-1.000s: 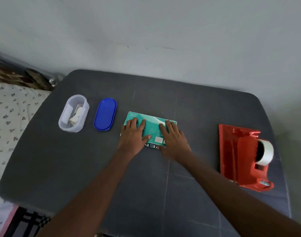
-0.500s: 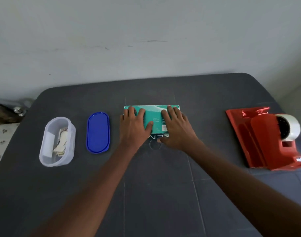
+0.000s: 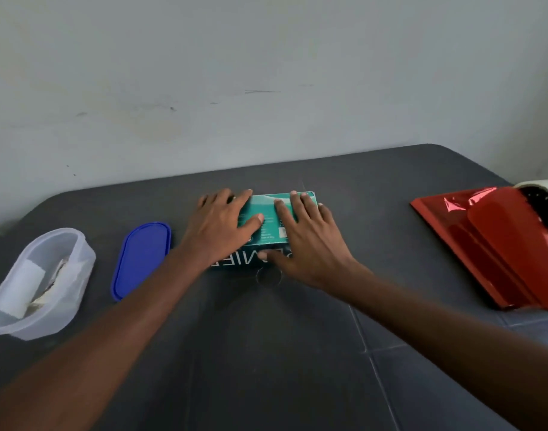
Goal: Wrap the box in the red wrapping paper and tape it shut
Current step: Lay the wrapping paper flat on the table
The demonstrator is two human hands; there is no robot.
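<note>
Both hands are resting flat on top of one box [image 3: 268, 223], fingers extended and spread, neither hand curling around it. The left hand [image 3: 218, 227] is covering the box's left part, its thumb lying across the top face. The right hand [image 3: 307, 241] is covering the right part, its thumb lying down against the near side face.

The box is sitting flat near the middle of the dark grey table [image 3: 266, 353], towards the wall. It is teal-green, low and rectangular, with a paler band on the top face and a small pale label patch. White lettering is showing on the darker near side, partly hidden by the hands and not fully legible.

One folded sheet of red wrapping paper [image 3: 472, 241] is lying at the table's right edge, well apart from the box; it is glossy and creased. One red tape dispenser [image 3: 515, 244] is standing on it, carrying one white tape roll [image 3: 546, 200], cut off by the frame.

To the left of the box, one blue oval lid [image 3: 142, 258] is lying flat. Further left, one clear oval container [image 3: 41, 281] is holding pale items that cannot be identified.
</note>
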